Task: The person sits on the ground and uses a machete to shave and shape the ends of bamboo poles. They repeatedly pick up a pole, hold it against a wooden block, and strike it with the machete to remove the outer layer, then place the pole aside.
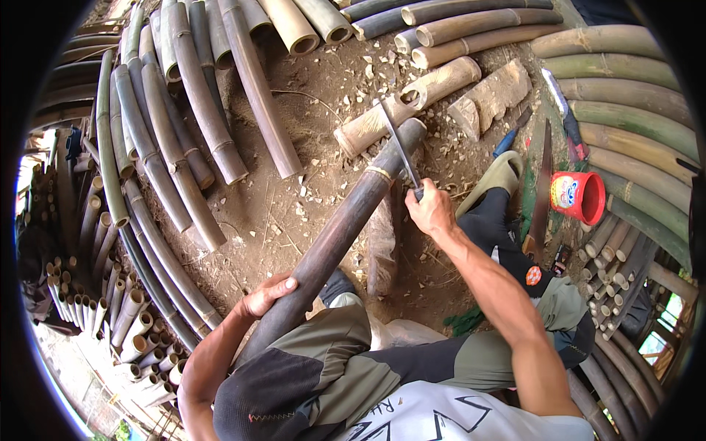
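A thick dark bamboo pole (331, 235) slants from beside my left thigh up to the middle of the view, with a pale ring near its far end. My left hand (271, 295) is closed around its lower part, thumb on top. In my right hand (432, 210) is the handle of a long, narrow knife (399, 143). The blade crosses the pole's far end, though I cannot tell whether it touches. Just beyond lies a pale, notched bamboo log (445, 81). A rough wood block (382, 253) sits partly under the pole.
Cut bamboo poles (195, 95) lie left and ahead, and green ones (625, 88) at the right. A red bucket (578, 197), a long saw (543, 184) and a blue-handled tool (507, 141) are right of my foot. Pale chips litter the dirt around another wood chunk (493, 99).
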A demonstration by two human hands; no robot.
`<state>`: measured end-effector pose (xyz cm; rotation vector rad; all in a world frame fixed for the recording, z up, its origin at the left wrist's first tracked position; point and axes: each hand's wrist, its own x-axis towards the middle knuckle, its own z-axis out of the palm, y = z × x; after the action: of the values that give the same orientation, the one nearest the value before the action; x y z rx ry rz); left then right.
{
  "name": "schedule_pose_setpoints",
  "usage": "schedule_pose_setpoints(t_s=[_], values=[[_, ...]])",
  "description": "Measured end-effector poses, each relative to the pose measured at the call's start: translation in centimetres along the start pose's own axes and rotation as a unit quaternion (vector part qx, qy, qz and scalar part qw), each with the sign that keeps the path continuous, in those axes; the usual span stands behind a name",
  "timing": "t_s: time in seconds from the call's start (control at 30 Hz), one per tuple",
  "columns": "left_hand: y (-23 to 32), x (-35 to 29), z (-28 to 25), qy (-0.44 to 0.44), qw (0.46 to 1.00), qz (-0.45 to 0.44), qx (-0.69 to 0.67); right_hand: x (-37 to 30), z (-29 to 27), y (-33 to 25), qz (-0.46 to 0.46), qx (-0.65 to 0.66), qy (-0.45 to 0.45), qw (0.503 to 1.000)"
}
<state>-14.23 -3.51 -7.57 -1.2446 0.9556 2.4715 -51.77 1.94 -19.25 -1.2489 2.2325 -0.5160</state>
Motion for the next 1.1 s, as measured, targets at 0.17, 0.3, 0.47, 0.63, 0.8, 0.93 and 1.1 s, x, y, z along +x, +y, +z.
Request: schedule_pose_setpoints(t_s=[0.17, 0.3, 0.47, 0.63, 0.8, 0.93, 1.1], values=[[-0.7, 0.6, -0.5, -0.013, 0.997, -0.039, -0.068, -1.7, -0.4, -0.9, -0.297, -0.065, -0.024, 0.952], [-0.5, 0.5, -0.5, -0.026, 0.985, -0.09, -0.146, -0.2, -0.4, -0.8, -0.09, -0.002, -0.042, 0.995], [-0.2, 0.8, -0.3, -0.075, 0.976, -0.072, -0.194, -0.9, 0.0, -0.6, -0.164, -0.025, -0.016, 0.986], [-0.4, 0.7, -0.1, -0.081, 0.977, -0.059, -0.187, -2.0, -1.4, -1.7, -0.244, -0.059, -0.161, 0.955], [0.1, -0.8, 0.0, -0.042, 0.992, -0.06, -0.101, 3.0, -4.0, -2.5, 0.045, -0.088, -0.117, 0.988], [-2.5, -7.8, -3.5, 0.017, 0.987, -0.109, 0.115, 2.2, -9.8, -0.5, -0.007, 0.051, -0.024, 0.998], [-0.2, -19.4, -3.1, 0.246, 0.867, -0.151, 0.407, -0.7, -16.7, 0.9, 0.046, 0.277, 0.019, 0.96]])
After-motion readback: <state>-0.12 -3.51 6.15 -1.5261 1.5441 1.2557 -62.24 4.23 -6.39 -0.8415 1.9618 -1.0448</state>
